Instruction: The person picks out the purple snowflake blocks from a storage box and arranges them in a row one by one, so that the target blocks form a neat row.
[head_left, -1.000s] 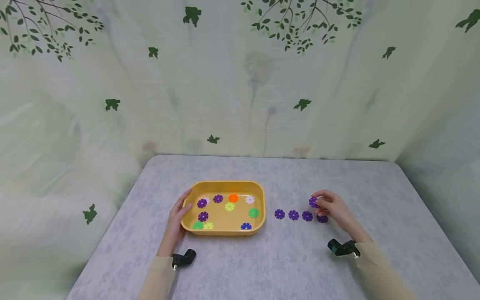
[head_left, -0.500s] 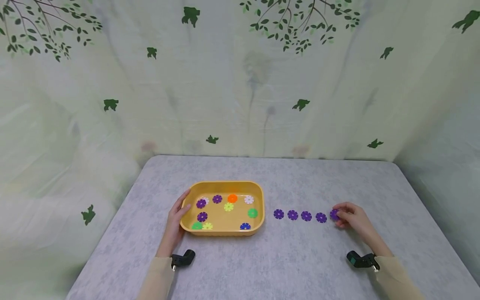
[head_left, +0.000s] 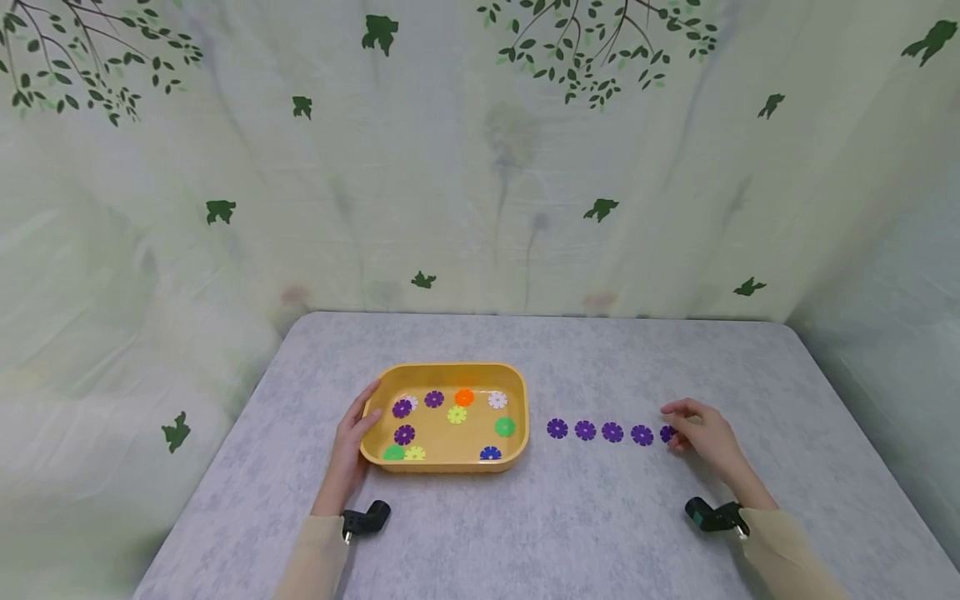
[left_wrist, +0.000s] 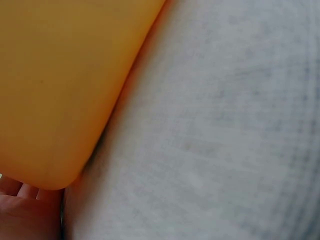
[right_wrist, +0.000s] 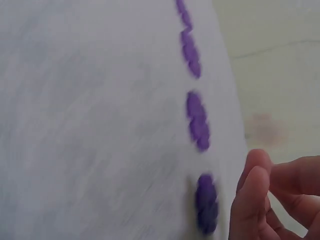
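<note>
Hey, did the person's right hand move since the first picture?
Yes. In the head view, the person's right hand has moved right, farther from the yellow, rounded-rectangular, plastic-looking tray, which has stayed about where it was.

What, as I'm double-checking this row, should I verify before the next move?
1. Left hand steadying the tray: ok, gripping its left end.
2. Four row flowers nearest the tray lying apart: ok, gaps show.
3. End flower released: cannot tell, right hand partly covers it.
4. Right hand clear of the row: not ok, it is right at that flower.
5. Spare purple flowers in the tray: ok, three show.
</note>
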